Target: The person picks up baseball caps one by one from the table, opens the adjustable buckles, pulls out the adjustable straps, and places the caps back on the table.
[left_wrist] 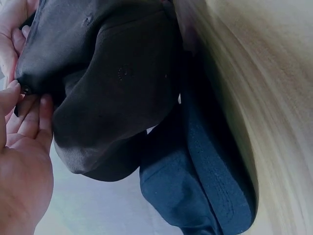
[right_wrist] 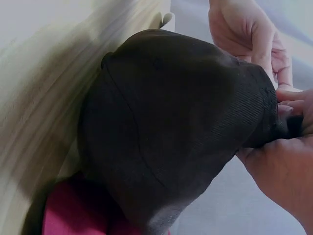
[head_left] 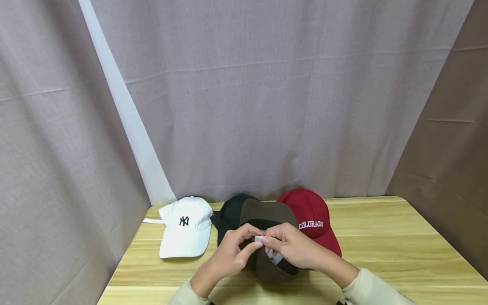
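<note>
A dark brown baseball cap [head_left: 265,209] is upturned in the middle of the table, its brim away from me and its opening facing up toward me. My left hand [head_left: 230,253] pinches its near edge between thumb and fingertips. Beside it, my right hand [head_left: 295,248] pinches the same edge, the fingertips of both hands nearly meeting. A small pale piece [head_left: 259,239] shows between them; its kind is unclear. In the left wrist view a small metal fitting [left_wrist: 25,90] sits by the left thumb. Part of the cap's inside is hidden behind the hands.
A black cap [head_left: 231,215] sits close behind the brown one on the left. To the right lies a red COLORADO cap [head_left: 310,212], partly covered. A white NY cap [head_left: 187,224] rests farther left on the wooden table [head_left: 389,245]. Grey curtains [head_left: 267,106] hang behind.
</note>
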`<state>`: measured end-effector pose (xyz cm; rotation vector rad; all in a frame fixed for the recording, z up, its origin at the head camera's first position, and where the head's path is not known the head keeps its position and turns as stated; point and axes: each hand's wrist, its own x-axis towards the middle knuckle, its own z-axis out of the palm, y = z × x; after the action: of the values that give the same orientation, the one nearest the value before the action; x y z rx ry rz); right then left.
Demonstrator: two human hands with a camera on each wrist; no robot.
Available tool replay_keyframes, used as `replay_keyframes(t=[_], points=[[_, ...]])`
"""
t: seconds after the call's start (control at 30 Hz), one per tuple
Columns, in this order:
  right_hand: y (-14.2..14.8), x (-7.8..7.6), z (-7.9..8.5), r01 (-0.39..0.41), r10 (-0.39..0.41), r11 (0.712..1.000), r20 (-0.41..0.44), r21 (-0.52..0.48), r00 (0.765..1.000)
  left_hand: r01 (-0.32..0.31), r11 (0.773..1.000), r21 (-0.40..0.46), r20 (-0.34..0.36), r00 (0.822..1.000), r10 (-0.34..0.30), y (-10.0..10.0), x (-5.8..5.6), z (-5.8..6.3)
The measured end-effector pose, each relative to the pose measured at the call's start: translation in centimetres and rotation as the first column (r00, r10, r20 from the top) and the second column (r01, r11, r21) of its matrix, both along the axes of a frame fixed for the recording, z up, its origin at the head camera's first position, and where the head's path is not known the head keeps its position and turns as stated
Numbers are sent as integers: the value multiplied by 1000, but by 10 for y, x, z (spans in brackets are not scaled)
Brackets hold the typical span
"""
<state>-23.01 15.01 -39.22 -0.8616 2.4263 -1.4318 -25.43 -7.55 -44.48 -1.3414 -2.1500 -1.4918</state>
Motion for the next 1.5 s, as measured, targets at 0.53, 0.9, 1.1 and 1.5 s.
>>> replay_keyframes(t=[0.53, 0.9, 1.1, 1.5], points=[[5, -1, -1, -27, 27, 1000, 21, -5, 999, 22, 1000, 12, 22, 1000, -22, 0, -1, 2], [-5, -1, 3, 81, -85, 990, 31, 118, 996, -23, 997, -77, -174, 985, 9, 3, 1, 2], [-7, -3, 0, 79, -82, 992, 29, 95, 996, -17, 998, -64, -126, 992, 8, 3, 2, 2], [-3, -11, -10, -20, 20, 999, 0, -45, 1000, 6, 1000, -7, -45, 999, -7, -1, -2, 0]])
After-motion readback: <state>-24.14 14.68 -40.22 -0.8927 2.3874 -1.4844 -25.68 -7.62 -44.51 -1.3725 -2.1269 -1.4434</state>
